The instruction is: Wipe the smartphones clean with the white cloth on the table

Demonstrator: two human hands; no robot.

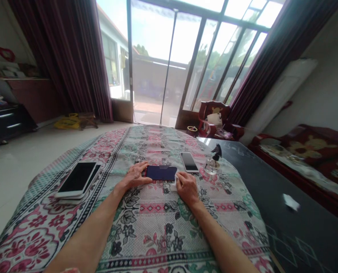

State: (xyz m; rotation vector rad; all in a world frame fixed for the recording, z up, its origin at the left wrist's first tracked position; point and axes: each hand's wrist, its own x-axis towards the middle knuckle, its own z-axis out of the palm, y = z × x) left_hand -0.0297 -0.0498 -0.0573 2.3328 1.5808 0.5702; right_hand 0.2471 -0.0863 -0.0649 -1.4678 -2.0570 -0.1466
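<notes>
A dark blue phone [161, 172] lies flat on the floral cloth [157, 223] in front of me. My left hand [135, 176] rests on the cloth and grips the phone's left end with its fingers. My right hand [187, 187] sits at the phone's right end, fingers curled on a small white wipe [174, 185] pressed to the cloth. A white phone [189, 162] with a dark screen lies just beyond my right hand.
Two stacked tablets or large phones [77, 181] lie at the left of the cloth. A small glass bottle with a dark top [213, 162] stands at the right. A dark glass table [294, 212] with a white scrap [291, 202] adjoins on the right.
</notes>
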